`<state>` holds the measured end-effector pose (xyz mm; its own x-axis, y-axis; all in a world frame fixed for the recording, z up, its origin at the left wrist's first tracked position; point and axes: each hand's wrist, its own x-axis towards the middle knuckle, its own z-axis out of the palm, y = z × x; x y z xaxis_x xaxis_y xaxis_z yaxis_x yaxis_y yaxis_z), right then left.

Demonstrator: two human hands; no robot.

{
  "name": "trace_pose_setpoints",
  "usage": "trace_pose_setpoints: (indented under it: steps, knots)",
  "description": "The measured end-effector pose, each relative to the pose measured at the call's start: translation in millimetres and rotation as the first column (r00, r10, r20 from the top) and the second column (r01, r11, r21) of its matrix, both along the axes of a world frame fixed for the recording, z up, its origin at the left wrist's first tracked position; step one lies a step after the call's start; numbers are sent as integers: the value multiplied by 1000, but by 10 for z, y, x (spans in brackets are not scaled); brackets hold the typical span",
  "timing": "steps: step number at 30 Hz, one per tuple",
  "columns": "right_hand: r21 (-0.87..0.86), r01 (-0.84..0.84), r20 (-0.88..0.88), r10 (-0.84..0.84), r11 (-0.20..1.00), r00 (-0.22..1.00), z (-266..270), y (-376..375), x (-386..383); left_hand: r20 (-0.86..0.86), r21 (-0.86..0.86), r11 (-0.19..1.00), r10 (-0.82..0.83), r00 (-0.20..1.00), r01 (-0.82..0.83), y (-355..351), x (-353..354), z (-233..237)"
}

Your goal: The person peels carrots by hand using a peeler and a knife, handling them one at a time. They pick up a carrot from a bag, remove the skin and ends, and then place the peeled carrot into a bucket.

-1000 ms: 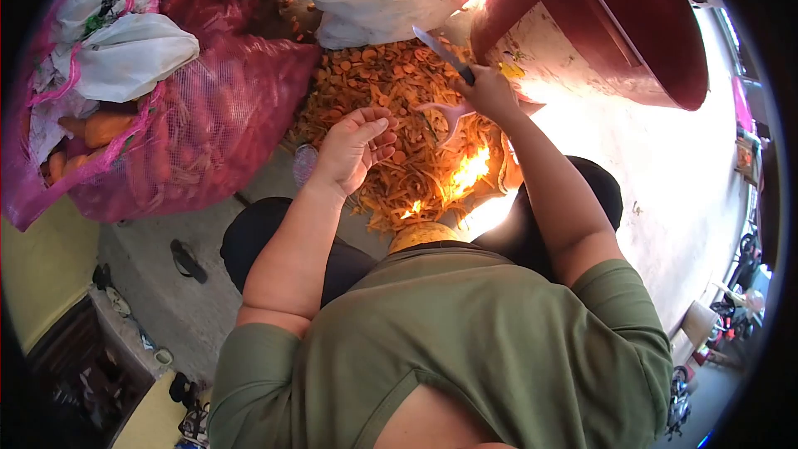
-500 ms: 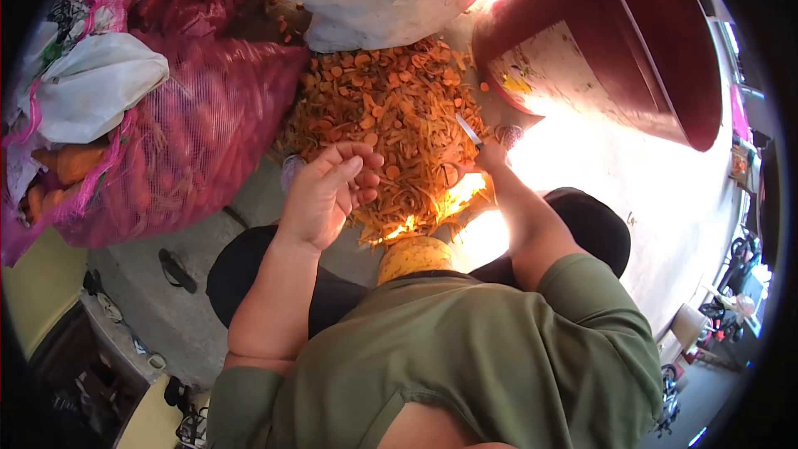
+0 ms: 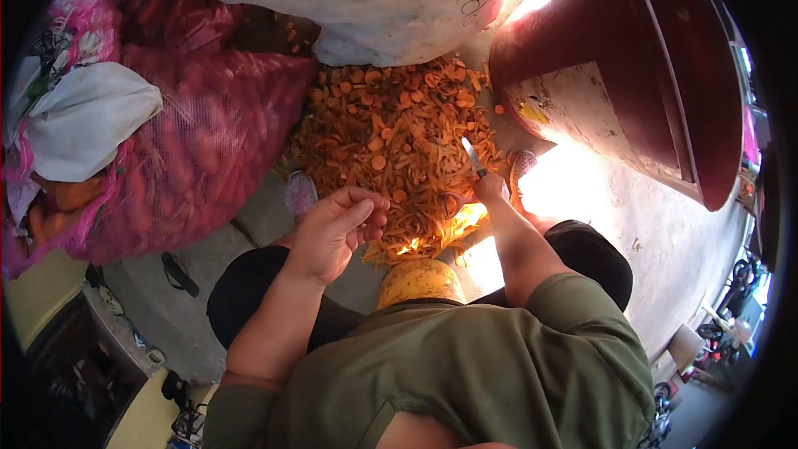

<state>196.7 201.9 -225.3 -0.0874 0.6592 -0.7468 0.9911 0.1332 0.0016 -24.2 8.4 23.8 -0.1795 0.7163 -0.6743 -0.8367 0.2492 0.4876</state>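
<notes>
A knife with a pale blade (image 3: 471, 152) and dark handle points up and away from my right hand (image 3: 491, 189), whose fingers are wrapped round the handle. My left hand (image 3: 334, 237) is raised near the pile's lower left edge, palm side turned inward. Its fingers are loosely curled, the thumb is a little apart, and nothing shows in it. Beyond and beneath both hands lies a heap of orange peelings and round carrot slices (image 3: 391, 129) on the floor. Bright sunlight falls across the heap's near edge.
Red mesh sacks of carrots (image 3: 212, 141) stand at the left, topped by a white cloth (image 3: 91, 120). A large white sack (image 3: 357, 0) is behind the heap. At the right leans a big dark red tub (image 3: 615, 58). A yellow rounded object (image 3: 421, 281) sits between my knees.
The view has shifted, so the heap and sacks sit slightly lower. My left hand's fingers look a little more curled; my right hand still holds the knife.
</notes>
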Motion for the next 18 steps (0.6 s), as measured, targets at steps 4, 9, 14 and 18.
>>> trace_pose_setpoints:
  steps: [4, 9, 14, 18]
  knots:
    - [45, -125, -234, 132, 991, 963, 74, 66, -94, -65, -54, 998, -36, 997, 32, 43, 15, -47]
    - [-378, -43, -675, -244, 925, 696, 707, 113, -643, -363, -164, 985, -107, 926, 49, 39, 44, -77]
    - [-885, -52, -456, -841, 462, 291, 1705, -212, -1054, -545, -85, 993, 25, 838, -85, 40, 125, -83]
    - [-931, -160, -357, -907, 327, 222, 2397, -601, -1003, -452, 233, 968, 194, 871, -94, 51, 159, 38]
